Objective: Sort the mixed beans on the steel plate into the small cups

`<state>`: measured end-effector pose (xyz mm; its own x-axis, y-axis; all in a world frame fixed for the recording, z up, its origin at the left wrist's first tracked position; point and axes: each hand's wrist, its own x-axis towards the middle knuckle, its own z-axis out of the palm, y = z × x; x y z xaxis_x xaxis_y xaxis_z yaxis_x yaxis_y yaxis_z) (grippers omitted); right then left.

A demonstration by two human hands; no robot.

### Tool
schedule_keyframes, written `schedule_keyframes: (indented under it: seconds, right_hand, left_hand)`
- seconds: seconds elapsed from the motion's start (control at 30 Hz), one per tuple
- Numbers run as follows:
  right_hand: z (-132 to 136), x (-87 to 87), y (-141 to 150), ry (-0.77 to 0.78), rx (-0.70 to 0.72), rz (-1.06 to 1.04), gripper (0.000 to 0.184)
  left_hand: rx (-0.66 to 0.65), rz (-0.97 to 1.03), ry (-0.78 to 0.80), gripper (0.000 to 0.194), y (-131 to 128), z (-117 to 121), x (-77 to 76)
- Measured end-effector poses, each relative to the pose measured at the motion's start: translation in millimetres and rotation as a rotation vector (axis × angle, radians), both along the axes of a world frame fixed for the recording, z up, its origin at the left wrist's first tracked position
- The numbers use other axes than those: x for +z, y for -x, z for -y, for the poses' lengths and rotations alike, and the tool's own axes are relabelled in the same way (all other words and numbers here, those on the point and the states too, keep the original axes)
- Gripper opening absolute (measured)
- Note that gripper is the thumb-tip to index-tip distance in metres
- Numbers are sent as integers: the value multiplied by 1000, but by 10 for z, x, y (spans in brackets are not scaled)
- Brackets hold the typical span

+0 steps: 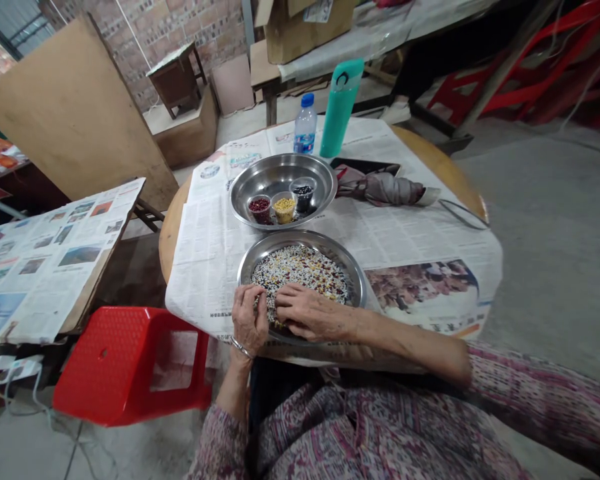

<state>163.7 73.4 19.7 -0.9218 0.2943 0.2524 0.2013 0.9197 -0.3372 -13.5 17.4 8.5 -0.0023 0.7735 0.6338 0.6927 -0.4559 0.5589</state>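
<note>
A steel basin [359,293] holds a spread of white grains mixed with dark red, yellow and black beans [300,267]. At its near left rim is my left hand [249,319], its fingers curled and thumb drawn in; anything between the fingertips is too small to see. My right hand [310,312] reaches across the near side, fingers bent down into the mix and their tips partly hidden. Behind stands a second steel basin [280,167] with three clear cups: one of red beans [260,208], one of yellow beans [284,207], one of black beans [304,192].
Newspaper [405,240] covers the round table. A water bottle [305,125], a green flask [341,107] and a folded umbrella [385,187] stand or lie toward the back. A red stool [115,367] and a newspaper-covered table [55,260] are at left.
</note>
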Motion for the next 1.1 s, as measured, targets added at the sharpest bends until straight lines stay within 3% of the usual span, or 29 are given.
schedule_keyframes:
  seconds: [0.2, 0.67, 0.8, 1.1]
  right_hand:
    - [-98, -21, -158, -113, -97, 19, 7]
    - [-223, -92, -166, -107, -265, -108, 14]
    - [-240, -89, -157, -88, -293, -69, 20]
    - [-306, -17, -290, -172, -502, 21, 28]
  left_hand:
    - [4, -5, -11, 9, -4, -9, 2]
    - [3, -25, -4, 10, -5, -12, 9]
    - [-4, -20, -1, 11, -1, -8, 8]
    - [-5, -7, 6, 9, -8, -5, 9]
